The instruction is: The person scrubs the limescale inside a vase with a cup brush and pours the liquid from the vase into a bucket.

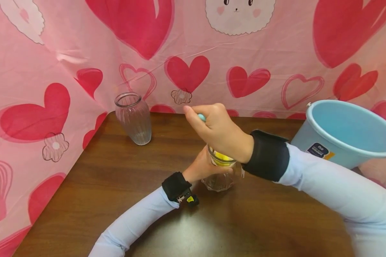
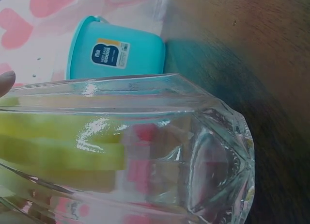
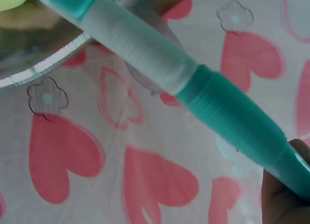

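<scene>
In the head view my left hand (image 1: 202, 166) grips a clear glass vase (image 1: 218, 183) just below its rim. Only a fingertip of that hand shows in the left wrist view, where the vase (image 2: 208, 151) has thick faceted walls. My right hand (image 1: 219, 131), above the mouth, is curled round the handle of a bottle brush (image 3: 232, 115), teal and white with ridges. The brush's yellow sponge head (image 2: 63, 141) is inside the vase and shows through the glass. From above, the teal handle end (image 1: 201, 117) sticks out of the right fist.
A ribbed, pinkish glass vase (image 1: 135, 119) stands at the back left of the brown wooden table (image 1: 115, 185). A light blue bucket (image 1: 336, 142) with a label stands to the right, beyond the right forearm. Pink heart-patterned cloth (image 1: 186, 32) hangs behind the table.
</scene>
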Demonstrator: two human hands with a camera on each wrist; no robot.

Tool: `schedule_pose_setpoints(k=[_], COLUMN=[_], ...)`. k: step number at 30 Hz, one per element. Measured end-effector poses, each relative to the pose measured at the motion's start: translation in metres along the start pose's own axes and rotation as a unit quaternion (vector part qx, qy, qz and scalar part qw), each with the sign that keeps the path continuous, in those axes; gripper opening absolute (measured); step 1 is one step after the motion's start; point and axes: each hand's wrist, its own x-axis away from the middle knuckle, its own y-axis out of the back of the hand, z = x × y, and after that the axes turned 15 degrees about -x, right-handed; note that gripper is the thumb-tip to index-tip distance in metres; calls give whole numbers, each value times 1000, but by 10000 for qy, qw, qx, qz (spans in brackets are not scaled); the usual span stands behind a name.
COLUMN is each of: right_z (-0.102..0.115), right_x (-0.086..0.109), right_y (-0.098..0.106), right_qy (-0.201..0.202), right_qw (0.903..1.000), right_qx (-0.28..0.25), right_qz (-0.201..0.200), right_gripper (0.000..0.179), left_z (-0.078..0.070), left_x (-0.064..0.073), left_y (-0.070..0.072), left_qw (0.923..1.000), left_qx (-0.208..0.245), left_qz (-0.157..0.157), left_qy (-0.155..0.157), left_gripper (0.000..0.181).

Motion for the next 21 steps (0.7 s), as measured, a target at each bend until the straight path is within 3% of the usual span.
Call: schedule_pose_setpoints(k=[5, 15, 21], right_z=[-8, -25, -33], right_x=[7, 25, 30], right_y=[-5, -7, -2], right_qy=[-325, -702, -802], right_qw=[9991, 9968, 9959], right_qx=[229, 335, 413], right_qz=[135, 210, 119], right_gripper=[41, 42, 43], left_z=[-1, -7, -8], left_x=[1, 2, 2], left_y=[0, -1, 0], left_qw=[9998, 9968, 9987], left_qx=[-69, -748, -267], left_qz=[-121, -272, -124], left_qy=[-154, 36, 406], left_gripper=[57, 63, 56])
